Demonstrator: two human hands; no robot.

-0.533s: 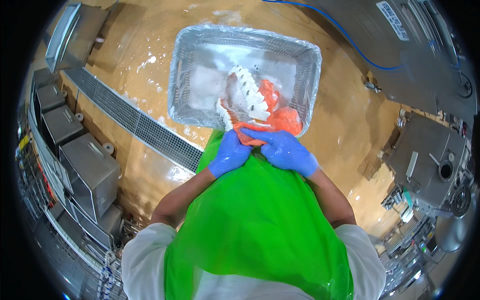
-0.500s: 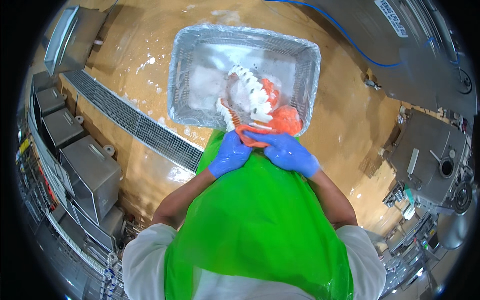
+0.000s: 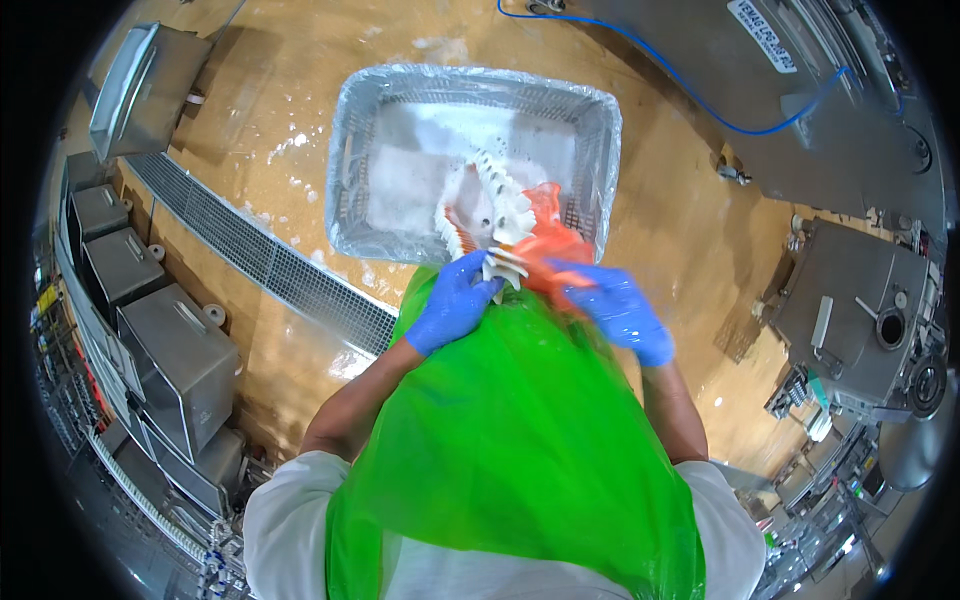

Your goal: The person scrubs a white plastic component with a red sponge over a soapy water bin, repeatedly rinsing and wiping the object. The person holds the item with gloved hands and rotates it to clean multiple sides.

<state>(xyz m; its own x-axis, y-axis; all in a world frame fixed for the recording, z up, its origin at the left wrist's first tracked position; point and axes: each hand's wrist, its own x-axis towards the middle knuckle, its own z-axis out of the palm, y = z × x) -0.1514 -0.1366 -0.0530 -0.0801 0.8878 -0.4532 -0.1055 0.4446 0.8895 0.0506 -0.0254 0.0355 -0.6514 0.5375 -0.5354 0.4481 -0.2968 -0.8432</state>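
Observation:
My left hand (image 3: 456, 304), in a blue glove, is closed on the near end of a white segmented chain (image 3: 502, 200). This chain has brownish-orange parts along one strand and loops back into foamy water. My right hand (image 3: 622, 312), also gloved in blue and smeared by motion, grips an orange cloth (image 3: 553, 248) just right of the chain's end. Part of the cloth hangs over the near rim of a grey crate (image 3: 345, 190) lined with clear plastic. Both hands are at that near rim, in front of my green apron (image 3: 500, 430).
A long floor grate (image 3: 265, 250) runs diagonally left of the crate. Steel wheeled bins (image 3: 180, 350) line the left side. Steel machines (image 3: 850, 290) stand at the right, and a blue hose (image 3: 660, 60) crosses the upper right. The tan floor (image 3: 680, 190) has wet foam patches.
My right hand has moved right and slightly down, drawing the orange cloth away from my left hand. The white chain end now shows at my left fingers. The view has shifted slightly.

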